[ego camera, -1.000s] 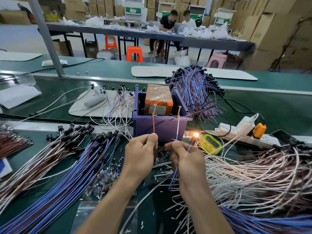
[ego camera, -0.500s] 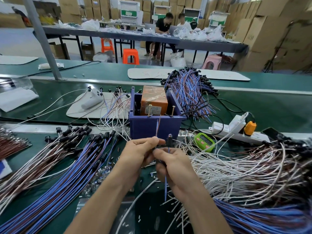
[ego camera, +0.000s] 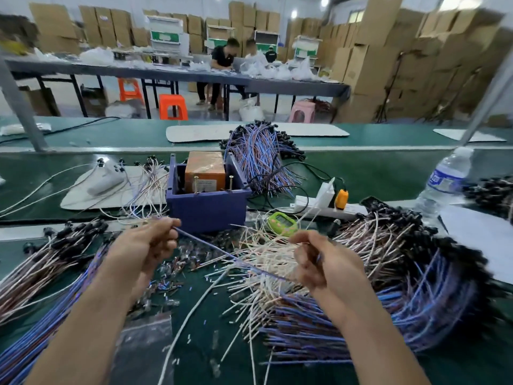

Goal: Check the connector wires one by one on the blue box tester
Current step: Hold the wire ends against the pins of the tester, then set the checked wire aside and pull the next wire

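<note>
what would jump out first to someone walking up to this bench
The heaps of wires: a big white, brown and blue tangle spreads over the right side of the green bench, and long bundles fan out at the left. Between them stands a blue box with an orange block inside it. In front of it the left hand and right hand hold one blue wire stretched between them.

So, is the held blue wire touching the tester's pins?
Apart. Head view: the blue wire runs between the left hand and right hand, low before the blue box tester; both pins stand bare on its top edge.
</note>
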The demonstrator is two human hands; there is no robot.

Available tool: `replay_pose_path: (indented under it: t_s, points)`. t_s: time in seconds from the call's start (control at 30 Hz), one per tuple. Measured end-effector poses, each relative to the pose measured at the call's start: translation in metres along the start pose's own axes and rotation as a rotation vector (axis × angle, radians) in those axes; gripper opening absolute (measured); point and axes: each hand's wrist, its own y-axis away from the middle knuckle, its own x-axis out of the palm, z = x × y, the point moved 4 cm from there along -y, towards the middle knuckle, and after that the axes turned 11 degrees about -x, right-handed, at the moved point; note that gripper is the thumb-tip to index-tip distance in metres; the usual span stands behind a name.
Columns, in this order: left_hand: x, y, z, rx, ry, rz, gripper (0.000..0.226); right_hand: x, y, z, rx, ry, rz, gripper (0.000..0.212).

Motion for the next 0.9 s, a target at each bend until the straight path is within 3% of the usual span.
replay_pose_path:
  t_s: [0.27, 0.4, 0.5, 0.67, 0.8, 0.9]
  points:
    - [0.093, 0.037, 0.045, 0.053, -1.046, 0.242, 0.018, -0.114, 0.014, 0.061, -0.073, 0.63, -0.17, 0.017]
    - [0.144, 0.064, 0.066, 0.177, -1.37, 0.308, 0.013, -0.147, 0.016, 0.097, -0.184, 1.201, -0.356, 0.05]
    - [0.171, 0.075, 0.08, 0.268, -1.53, 0.293, 0.013, -0.15, 0.017, 0.109, -0.236, 1.394, -0.377, 0.076]
    - [0.196, 0.077, 0.099, 0.523, -1.645, 0.116, 0.01, -0.156, 0.017, 0.111, -0.368, 1.57, -0.337, 0.088]
    - [0.189, 0.069, 0.108, 0.586, -1.588, 0.094, 0.012, -0.16, 0.02, 0.109, -0.594, 1.684, -0.351, 0.087]
    - [0.184, 0.067, 0.11, 0.61, -1.539, 0.124, 0.009, -0.165, 0.019, 0.106, -0.663, 1.78, -0.35, 0.072]
